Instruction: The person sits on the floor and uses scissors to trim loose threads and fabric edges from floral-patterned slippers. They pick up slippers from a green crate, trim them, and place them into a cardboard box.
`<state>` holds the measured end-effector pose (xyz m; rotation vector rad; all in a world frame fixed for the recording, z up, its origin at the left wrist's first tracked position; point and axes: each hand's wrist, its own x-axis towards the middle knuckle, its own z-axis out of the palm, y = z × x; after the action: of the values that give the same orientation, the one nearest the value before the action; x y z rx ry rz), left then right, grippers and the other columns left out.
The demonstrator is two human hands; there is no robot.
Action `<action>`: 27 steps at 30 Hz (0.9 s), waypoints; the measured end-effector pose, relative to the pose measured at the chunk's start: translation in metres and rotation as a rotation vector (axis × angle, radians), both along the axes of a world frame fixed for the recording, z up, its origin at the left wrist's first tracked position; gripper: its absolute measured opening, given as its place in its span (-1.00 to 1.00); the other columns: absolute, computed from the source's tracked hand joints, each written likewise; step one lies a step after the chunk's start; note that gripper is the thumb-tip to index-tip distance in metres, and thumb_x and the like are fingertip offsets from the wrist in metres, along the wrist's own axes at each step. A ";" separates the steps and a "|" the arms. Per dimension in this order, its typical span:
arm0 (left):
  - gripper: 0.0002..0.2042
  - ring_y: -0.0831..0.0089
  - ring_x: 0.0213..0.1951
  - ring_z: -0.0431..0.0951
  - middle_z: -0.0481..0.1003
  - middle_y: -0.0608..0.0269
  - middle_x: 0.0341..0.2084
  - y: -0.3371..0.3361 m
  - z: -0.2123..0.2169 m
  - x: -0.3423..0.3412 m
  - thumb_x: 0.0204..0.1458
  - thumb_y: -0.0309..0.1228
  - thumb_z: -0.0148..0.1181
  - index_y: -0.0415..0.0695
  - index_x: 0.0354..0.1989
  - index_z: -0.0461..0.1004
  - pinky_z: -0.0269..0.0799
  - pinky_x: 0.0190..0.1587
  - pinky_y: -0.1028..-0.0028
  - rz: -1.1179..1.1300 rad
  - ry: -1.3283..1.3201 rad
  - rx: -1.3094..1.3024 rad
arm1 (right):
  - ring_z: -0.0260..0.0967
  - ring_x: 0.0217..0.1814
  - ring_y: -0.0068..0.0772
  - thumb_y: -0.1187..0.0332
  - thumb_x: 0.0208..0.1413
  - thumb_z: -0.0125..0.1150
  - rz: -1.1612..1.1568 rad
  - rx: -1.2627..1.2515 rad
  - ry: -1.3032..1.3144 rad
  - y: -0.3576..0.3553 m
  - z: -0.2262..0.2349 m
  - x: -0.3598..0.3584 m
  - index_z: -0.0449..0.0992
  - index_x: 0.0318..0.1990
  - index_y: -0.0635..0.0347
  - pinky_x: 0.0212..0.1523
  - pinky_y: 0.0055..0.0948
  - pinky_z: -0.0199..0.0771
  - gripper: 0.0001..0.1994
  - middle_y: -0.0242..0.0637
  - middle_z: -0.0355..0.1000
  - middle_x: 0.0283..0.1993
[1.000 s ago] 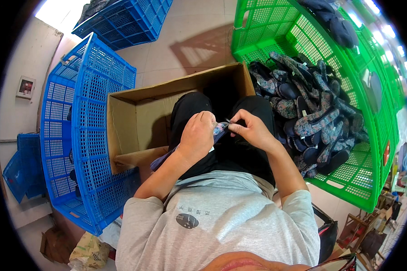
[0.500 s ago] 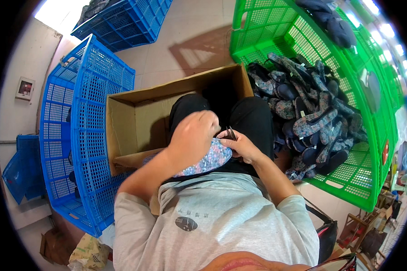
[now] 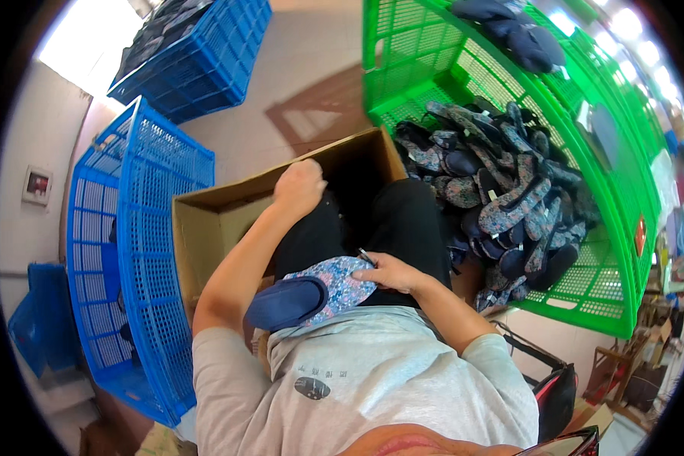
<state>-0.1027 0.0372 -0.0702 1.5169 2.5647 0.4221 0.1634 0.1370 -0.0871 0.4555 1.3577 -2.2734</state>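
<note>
The slipper (image 3: 315,292) lies across the thighs (image 3: 391,228), by the near side of the box (image 3: 192,243), probably so the legs bear its weight. The right hand (image 3: 395,273), thumb on top, pinches its toe, a dark tool (image 3: 366,257) tucked in the fingers. The left hand (image 3: 300,188), arm outstretched, hangs over the box, fingers curled; whether they grip anything cannot be told.

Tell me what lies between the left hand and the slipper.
In the head view, the left black trouser leg lies between the left hand and the blue floral slipper.
</note>
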 end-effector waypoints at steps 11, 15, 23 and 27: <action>-0.85 0.54 -0.29 0.49 0.46 0.28 -0.34 -0.090 0.083 0.116 0.10 -0.67 0.09 -0.29 -0.16 0.49 0.44 -0.18 0.55 0.279 -0.667 0.360 | 0.21 -0.43 -0.79 0.23 0.18 0.28 -0.552 -0.101 0.180 0.022 0.008 -0.003 0.43 -0.14 0.02 -0.52 -0.70 0.15 -0.80 -0.58 0.38 -0.34; -0.75 0.51 -0.09 0.45 0.45 0.20 -0.18 -0.056 0.066 0.132 0.14 -0.64 0.08 -0.32 0.01 0.41 0.38 0.00 0.53 0.308 -0.780 0.595 | 0.30 -0.35 -0.72 0.23 0.16 0.31 -0.631 0.209 0.518 0.051 0.038 -0.014 0.42 -0.14 0.11 -0.35 -0.63 0.33 -0.75 -0.50 0.40 -0.33; -0.82 0.59 -0.17 0.44 0.45 0.35 -0.20 0.027 0.029 0.139 0.28 -0.35 0.05 -0.19 -0.07 0.41 0.34 -0.01 0.54 0.075 -1.572 0.826 | 0.43 -0.27 -0.40 0.24 -0.03 0.37 -0.643 1.056 0.614 0.098 0.123 0.004 0.47 -0.18 0.24 -0.23 -0.39 0.41 -0.67 -0.20 0.46 -0.33; -0.73 0.54 -0.12 0.45 0.46 0.37 -0.14 0.035 0.012 0.157 0.31 -0.18 -0.01 -0.08 0.01 0.41 0.37 0.00 0.47 0.269 -1.782 0.897 | 0.43 -0.25 0.08 0.10 -0.01 0.29 -0.466 1.318 0.591 0.092 0.120 0.003 0.48 -0.18 0.22 -0.25 -0.11 0.41 -0.62 0.00 0.44 -0.34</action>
<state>0.0542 0.0720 -0.0586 0.2280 1.0048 1.9113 0.1663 0.2287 0.0327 0.5148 3.2734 -1.4801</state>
